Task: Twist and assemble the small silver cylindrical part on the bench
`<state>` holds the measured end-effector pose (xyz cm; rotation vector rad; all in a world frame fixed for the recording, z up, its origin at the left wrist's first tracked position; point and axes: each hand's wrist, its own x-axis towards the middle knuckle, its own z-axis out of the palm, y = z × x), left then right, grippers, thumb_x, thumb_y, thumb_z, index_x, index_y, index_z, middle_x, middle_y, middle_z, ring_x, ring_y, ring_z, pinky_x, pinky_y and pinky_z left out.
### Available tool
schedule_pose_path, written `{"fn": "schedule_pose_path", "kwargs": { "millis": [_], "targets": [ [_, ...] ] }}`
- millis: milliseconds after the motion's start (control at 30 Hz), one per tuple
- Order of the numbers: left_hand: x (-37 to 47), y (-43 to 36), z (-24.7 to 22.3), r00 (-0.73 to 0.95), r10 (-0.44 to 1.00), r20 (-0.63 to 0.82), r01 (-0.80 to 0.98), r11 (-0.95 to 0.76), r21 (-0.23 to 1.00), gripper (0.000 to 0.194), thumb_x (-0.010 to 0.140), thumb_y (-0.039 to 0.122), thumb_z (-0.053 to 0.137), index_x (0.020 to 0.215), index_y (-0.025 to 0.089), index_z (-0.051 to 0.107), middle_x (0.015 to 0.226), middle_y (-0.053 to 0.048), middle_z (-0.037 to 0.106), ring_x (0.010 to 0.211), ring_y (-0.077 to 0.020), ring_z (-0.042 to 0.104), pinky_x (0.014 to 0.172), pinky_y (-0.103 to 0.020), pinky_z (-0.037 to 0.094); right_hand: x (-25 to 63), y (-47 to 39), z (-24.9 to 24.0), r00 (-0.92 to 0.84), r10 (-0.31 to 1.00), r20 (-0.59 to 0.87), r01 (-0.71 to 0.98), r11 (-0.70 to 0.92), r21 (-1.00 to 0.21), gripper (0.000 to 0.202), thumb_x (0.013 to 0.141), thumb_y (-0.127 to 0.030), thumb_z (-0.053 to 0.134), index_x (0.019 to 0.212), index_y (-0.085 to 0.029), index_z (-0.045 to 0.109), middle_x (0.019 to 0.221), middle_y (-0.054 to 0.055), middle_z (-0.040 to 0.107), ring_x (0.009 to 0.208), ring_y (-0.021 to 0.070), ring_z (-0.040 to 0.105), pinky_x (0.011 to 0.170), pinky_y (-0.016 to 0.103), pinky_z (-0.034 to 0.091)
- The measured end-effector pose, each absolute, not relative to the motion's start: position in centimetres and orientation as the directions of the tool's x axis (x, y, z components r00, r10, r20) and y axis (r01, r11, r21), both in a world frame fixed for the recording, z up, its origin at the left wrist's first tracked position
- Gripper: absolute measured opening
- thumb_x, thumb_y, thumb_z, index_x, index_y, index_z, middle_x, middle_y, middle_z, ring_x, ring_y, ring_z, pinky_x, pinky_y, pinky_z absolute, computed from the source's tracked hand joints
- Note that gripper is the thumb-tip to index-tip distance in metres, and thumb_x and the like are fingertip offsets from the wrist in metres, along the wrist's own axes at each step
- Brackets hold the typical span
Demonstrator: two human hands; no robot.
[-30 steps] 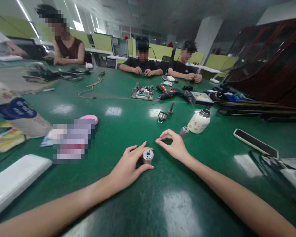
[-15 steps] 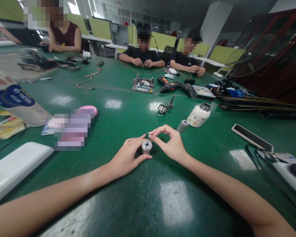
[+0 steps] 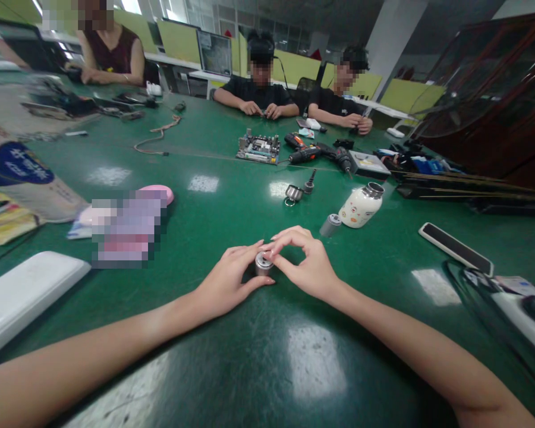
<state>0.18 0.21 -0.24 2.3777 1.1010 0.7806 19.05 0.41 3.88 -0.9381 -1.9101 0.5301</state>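
A small silver metal cylinder (image 3: 264, 267) stands upright on the green table (image 3: 232, 368), a little above the middle of its near half. My left hand (image 3: 227, 276) curves round its left side, thumb in front and fingers behind, gripping it. Over the cylinder's top, my right hand (image 3: 310, 261) pinches with thumb and index finger; anything between the fingertips is too small to make out. A second grey cylinder (image 3: 330, 225) lies tilted beyond my right hand, beside a white patterned bottle (image 3: 361, 205) with an open metal mouth.
A metal cap with a ring (image 3: 293, 194), a circuit board (image 3: 258, 148) and power drills (image 3: 305, 154) are farther back. A phone (image 3: 455, 248) lies right, a white case (image 3: 31, 297) left. Several people sit across the table.
My right fingertips have moved slightly down and left onto the cylinder's top. My left hand still holds the cylinder. The camera view has shifted slightly.
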Motion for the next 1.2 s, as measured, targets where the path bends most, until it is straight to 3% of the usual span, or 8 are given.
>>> {"fn": "schedule_pose_path", "kwargs": {
  "millis": [200,333,500,667,967,1067,1200],
  "targets": [
    [0.1,0.2,-0.3,0.54,0.785,0.302,0.556,-0.603,0.573,0.047,0.085,0.043,0.067,0.125,0.022,0.057,0.131,-0.009,0.063,0.125,-0.0285,0.054,0.103,-0.047,0.043,19.0,0.3,3.7,-0.321,0.782,0.534,0.403,0.623,-0.67,0.014,0.077,-0.013,0.074,0.074,-0.023,0.063,0.079,-0.002,0.07,0.085,0.0185,0.064,0.085,0.037,0.044],
    [0.1,0.2,-0.3,0.539,0.784,0.307,0.556,-0.605,0.57,0.046,0.085,0.043,0.067,0.124,0.021,0.057,0.128,-0.01,0.065,0.124,-0.0289,0.056,0.101,-0.047,0.044,19.1,0.4,3.6,-0.196,0.831,0.521,0.369,0.555,-0.746,0.01,0.083,-0.027,0.07,0.085,-0.023,0.062,0.079,-0.001,0.068,0.078,0.0176,0.066,0.084,0.038,0.046],
    [0.2,0.2,-0.2,0.536,0.784,0.311,0.551,-0.605,0.575,0.043,0.085,0.043,0.067,0.12,0.02,0.06,0.126,-0.011,0.066,0.121,-0.0283,0.057,0.101,-0.047,0.044,19.2,0.5,3.7,-0.213,0.844,0.493,0.32,0.537,-0.781,0.022,0.079,-0.026,0.074,0.096,-0.024,0.059,0.086,0.0,0.071,0.085,0.0189,0.069,0.09,0.04,0.047],
    [0.1,0.2,-0.3,0.53,0.791,0.304,0.554,-0.595,0.582,0.048,0.085,0.043,0.066,0.127,0.022,0.057,0.129,-0.011,0.064,0.122,-0.0286,0.057,0.102,-0.048,0.044,18.9,0.2,3.4,-0.271,0.839,0.471,0.365,0.543,-0.757,0.016,0.076,-0.022,0.077,0.086,-0.024,0.064,0.084,-0.001,0.072,0.086,0.0188,0.068,0.093,0.042,0.047],
    [0.2,0.1,0.1,0.549,0.78,0.301,0.546,-0.607,0.577,0.04,0.087,0.044,0.065,0.12,0.023,0.059,0.125,-0.008,0.066,0.127,-0.0279,0.053,0.103,-0.046,0.042,20.7,2.9,3.1,-0.078,0.847,0.526,0.321,0.521,-0.791,0.011,0.081,-0.025,0.073,0.082,-0.023,0.062,0.086,0.001,0.072,0.088,0.019,0.069,0.09,0.038,0.051],
    [0.2,0.1,0.2,0.549,0.788,0.279,0.559,-0.595,0.578,0.042,0.085,0.042,0.067,0.121,0.022,0.058,0.126,-0.008,0.066,0.13,-0.0275,0.05,0.104,-0.046,0.041,21.7,4.5,1.3,-0.141,0.882,0.449,0.391,0.466,-0.794,0.01,0.081,-0.025,0.071,0.082,-0.02,0.063,0.082,0.001,0.072,0.081,0.0178,0.069,0.085,0.036,0.051],
    [0.2,0.1,0.2,0.548,0.79,0.275,0.564,-0.592,0.576,0.042,0.085,0.041,0.067,0.121,0.021,0.058,0.126,-0.008,0.066,0.13,-0.0271,0.051,0.105,-0.046,0.041,22.5,5.5,-0.4,-0.295,0.876,0.382,0.516,0.483,-0.708,0.005,0.08,-0.022,0.072,0.081,-0.019,0.067,0.081,0.001,0.073,0.08,0.017,0.066,0.081,0.034,0.049]
  ]
}}
